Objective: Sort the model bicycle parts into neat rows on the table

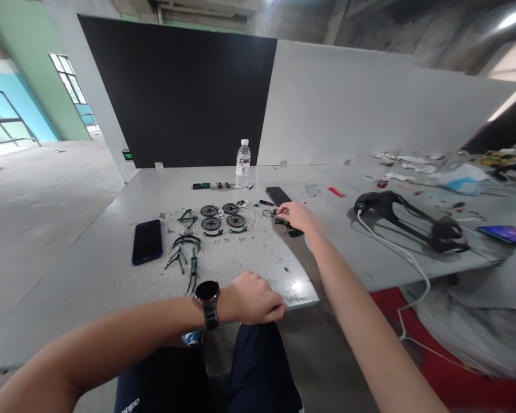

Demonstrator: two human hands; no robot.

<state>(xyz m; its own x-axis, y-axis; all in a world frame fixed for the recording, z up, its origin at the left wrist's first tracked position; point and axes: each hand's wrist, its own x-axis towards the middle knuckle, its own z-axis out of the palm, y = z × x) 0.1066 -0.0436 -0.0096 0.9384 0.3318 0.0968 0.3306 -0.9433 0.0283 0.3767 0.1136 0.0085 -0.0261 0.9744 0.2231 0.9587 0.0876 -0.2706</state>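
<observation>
Head view: the right hand (296, 217) reaches far across the table (90, 269), fingers bent down onto small green parts (289, 226) beside a black phone (278, 195); whether they pinch one cannot be told. The left hand (253, 298), wearing a wristwatch (207, 293), rests curled at the table's near edge, holding nothing visible. Four small wheels (222, 216) and green frame pieces (184, 246) lie between the hands.

Probably a bare industrial hall: concrete floor (47, 189), partition boards (370, 103), worktable (90, 269).
</observation>
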